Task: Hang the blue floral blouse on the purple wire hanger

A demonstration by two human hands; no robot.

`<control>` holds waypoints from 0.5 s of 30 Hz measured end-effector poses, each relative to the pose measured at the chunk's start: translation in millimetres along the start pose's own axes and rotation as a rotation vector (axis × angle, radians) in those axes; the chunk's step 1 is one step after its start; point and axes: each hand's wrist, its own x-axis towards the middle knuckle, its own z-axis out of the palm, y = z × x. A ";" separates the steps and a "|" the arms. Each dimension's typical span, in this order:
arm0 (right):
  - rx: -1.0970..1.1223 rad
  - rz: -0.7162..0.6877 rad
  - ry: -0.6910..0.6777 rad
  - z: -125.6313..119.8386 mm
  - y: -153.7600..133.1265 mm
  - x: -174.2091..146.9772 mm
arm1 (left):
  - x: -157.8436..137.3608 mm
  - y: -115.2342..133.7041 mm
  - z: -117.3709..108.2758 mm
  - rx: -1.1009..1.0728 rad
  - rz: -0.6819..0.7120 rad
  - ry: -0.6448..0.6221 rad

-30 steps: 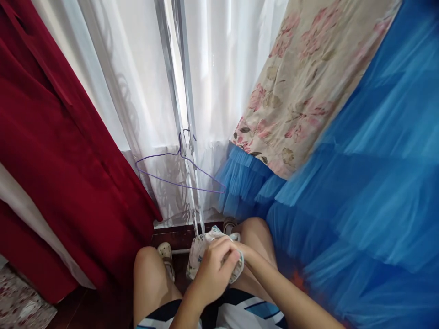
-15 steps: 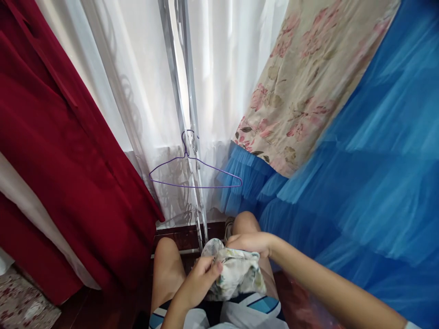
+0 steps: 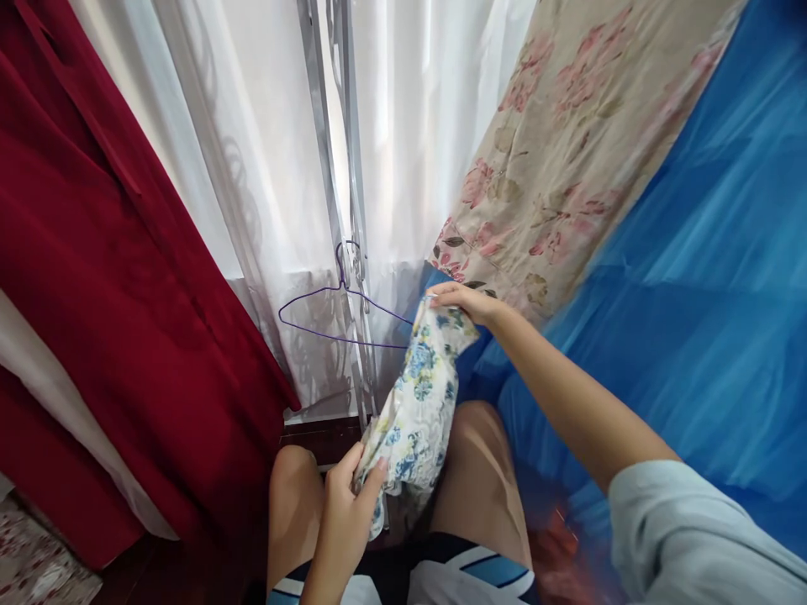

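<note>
A white cloth garment with blue and yellow flowers (image 3: pixel 424 395) is stretched at a slant between my hands, above my lap. My right hand (image 3: pixel 459 301) pinches its upper end, raised in front of the floral curtain's lower edge. Lower down, my left hand (image 3: pixel 356 486) grips the other end, thumb on top, over my thighs. Just behind the garment hangs a purple wire hanger (image 3: pixel 315 336), bare, its hook on a metal rack (image 3: pixel 324 126). The cloth covers the hanger's right end. What kind of garment it is, I cannot tell.
Red curtain (image 3: pixel 126 294) hangs on the left, with white curtain (image 3: pixel 265 168) behind the rack. On the right are a beige floral cloth (image 3: pixel 542 168) and blue ruffled tulle (image 3: pixel 693 336). A red-patterned cloth (image 3: pixel 38 555) lies at lower left.
My right hand has risen and moved forward, pulling the bunched garment out lengthwise. My left hand has shifted slightly left and keeps hold of its lower end.
</note>
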 end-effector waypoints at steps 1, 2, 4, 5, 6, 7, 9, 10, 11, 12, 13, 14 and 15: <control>0.003 -0.032 -0.006 9.0 -1.6 14.8 | -0.8 2.2 -2.9 -0.061 -0.016 0.008; -0.004 -0.065 -0.027 19.3 -3.3 28.3 | -1.2 2.8 -7.5 -0.126 -0.035 0.029; -0.004 -0.104 -0.080 40.8 -5.6 50.1 | -1.5 0.7 -20.2 -0.270 -0.091 0.138; 0.015 -0.099 -0.104 50.4 -5.7 57.9 | -1.5 -0.9 -27.4 -0.340 -0.124 0.211; 0.046 -0.080 -0.120 58.8 -5.1 63.7 | -1.6 -2.0 -34.4 -0.405 -0.159 0.280; 0.085 -0.050 -0.128 65.7 -3.8 67.5 | -1.7 -2.4 -40.7 -0.464 -0.191 0.338; 0.161 0.011 -0.128 75.2 0.1 70.2 | -2.2 -0.3 -50.0 -0.542 -0.241 0.406; 0.192 0.031 -0.122 78.1 2.4 69.5 | -2.4 1.7 -52.7 -0.563 -0.257 0.415; 0.219 0.040 -0.113 79.8 4.8 67.6 | -2.8 3.7 -54.4 -0.572 -0.265 0.408; 0.241 0.041 -0.103 80.4 7.1 64.8 | -3.3 5.3 -55.4 -0.573 -0.263 0.397; 0.254 0.034 -0.092 79.9 9.1 61.2 | -3.8 6.1 -56.1 -0.570 -0.256 0.391; 0.256 0.022 -0.080 78.3 10.8 57.1 | -4.6 5.7 -57.1 -0.565 -0.249 0.386; 0.247 0.009 -0.073 75.7 12.0 52.6 | -5.4 4.0 -58.8 -0.557 -0.246 0.384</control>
